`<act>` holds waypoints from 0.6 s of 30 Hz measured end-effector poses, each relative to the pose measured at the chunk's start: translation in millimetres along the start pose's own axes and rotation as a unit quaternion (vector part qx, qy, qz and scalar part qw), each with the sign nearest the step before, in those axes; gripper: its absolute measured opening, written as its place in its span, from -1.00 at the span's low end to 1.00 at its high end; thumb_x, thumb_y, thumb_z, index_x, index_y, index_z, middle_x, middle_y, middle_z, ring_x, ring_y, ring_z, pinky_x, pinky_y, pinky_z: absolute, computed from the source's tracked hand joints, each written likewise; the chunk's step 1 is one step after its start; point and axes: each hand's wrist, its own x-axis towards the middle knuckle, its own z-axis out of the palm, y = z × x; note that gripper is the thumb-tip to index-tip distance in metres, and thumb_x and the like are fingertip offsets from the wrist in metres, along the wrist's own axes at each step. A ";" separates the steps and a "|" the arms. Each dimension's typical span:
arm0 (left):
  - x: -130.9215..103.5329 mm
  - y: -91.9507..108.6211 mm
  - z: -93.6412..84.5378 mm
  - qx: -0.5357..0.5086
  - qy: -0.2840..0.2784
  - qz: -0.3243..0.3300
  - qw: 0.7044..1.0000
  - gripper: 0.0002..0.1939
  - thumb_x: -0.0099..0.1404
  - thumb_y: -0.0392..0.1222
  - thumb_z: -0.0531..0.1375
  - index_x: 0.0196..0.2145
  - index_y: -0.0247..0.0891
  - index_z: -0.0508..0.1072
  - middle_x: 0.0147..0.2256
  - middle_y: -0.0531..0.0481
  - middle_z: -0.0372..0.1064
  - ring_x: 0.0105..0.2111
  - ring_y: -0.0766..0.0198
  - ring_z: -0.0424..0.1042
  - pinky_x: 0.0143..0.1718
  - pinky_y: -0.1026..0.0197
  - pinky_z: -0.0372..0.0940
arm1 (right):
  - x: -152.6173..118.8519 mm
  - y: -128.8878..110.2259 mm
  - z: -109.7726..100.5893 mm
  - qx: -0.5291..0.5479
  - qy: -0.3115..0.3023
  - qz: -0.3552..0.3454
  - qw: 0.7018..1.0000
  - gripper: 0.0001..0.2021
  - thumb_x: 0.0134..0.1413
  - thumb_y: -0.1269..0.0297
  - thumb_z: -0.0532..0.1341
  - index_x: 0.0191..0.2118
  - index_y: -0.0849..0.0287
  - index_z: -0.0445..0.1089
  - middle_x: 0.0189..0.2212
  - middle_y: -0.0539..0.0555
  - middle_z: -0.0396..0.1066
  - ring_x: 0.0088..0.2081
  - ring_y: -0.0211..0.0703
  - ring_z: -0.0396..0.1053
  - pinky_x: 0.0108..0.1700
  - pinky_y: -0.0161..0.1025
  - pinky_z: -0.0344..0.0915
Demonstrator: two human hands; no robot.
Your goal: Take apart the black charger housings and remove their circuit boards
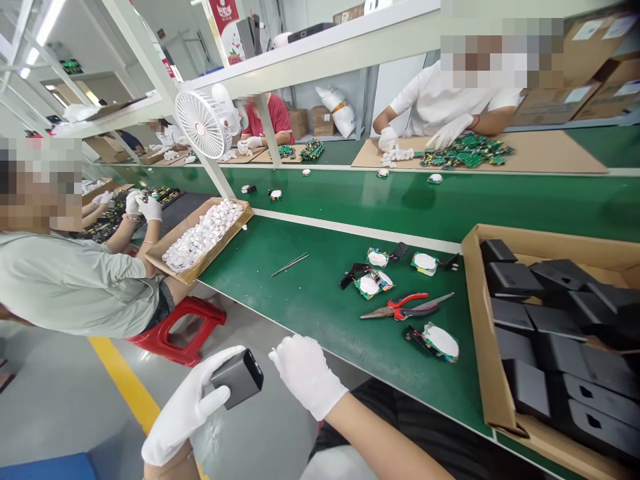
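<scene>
In my gloved left hand (193, 403) is a dark grey plastic case (239, 380), gripped between thumb and fingers, its open end turned toward my right. Beside it, a small gap away, my gloved right hand (307, 373) is closed with the fingers curled in. Whatever is in those fingers, if anything, is hidden. On the green bench (320, 300) lie red-handled pliers (400, 308), tweezers (290, 264) and several circuit boards with white pads, such as the nearest board (437, 341).
A cardboard box (475, 320) of dark cases (557, 320) stands at the right. A carton (193, 270) full of small white pieces (205, 233) sits at the bench's left end. Co-workers sit at the left and across the bench. A white fan (203, 123) hangs on a post.
</scene>
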 end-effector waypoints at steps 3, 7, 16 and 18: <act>1.2 1.1 1.7 0.000 0.000 0.005 1.000 -0.38 0.22 0.22 0.21 0.12 -0.20 0.39 0.11 -0.20 0.39 0.05 -0.10 0.42 0.13 -0.05 0.32 | 4.8 0.7 0.5 0.015 0.005 -0.007 1.000 -0.83 0.29 0.30 0.12 -0.22 0.21 0.44 -0.30 0.12 0.48 -0.28 -0.05 0.44 -0.24 -0.17 0.25; 1.2 2.7 1.4 0.003 0.013 0.009 1.000 -0.38 0.21 0.23 0.22 0.11 -0.18 0.40 0.10 -0.19 0.40 0.05 -0.10 0.42 0.13 -0.05 0.31 | 7.0 1.8 -8.1 0.074 0.020 0.012 0.997 -0.78 0.26 0.23 0.15 -0.36 0.20 0.45 -0.37 0.13 0.49 -0.29 -0.08 0.44 -0.26 -0.24 0.19; 2.7 6.0 15.8 -0.052 0.030 0.027 0.998 -0.33 0.18 0.26 0.24 0.11 -0.23 0.40 0.11 -0.21 0.39 0.07 -0.14 0.40 0.11 -0.04 0.33 | -19.0 4.2 -37.8 0.330 -0.032 0.007 0.943 -0.67 0.26 0.34 -0.01 -0.06 0.13 0.48 -0.35 -0.03 0.55 -0.45 -0.34 0.41 -0.44 -0.44 0.21; 6.6 9.4 20.2 -0.043 0.019 0.038 0.998 -0.31 0.18 0.28 0.22 0.11 -0.23 0.40 0.10 -0.22 0.39 0.05 -0.13 0.42 0.11 -0.04 0.33 | -25.9 6.8 -48.2 0.343 -0.046 0.003 0.938 -0.71 0.17 0.33 0.06 -0.19 0.16 0.54 -0.51 -0.05 0.49 -0.54 -0.34 0.33 -0.52 -0.43 0.12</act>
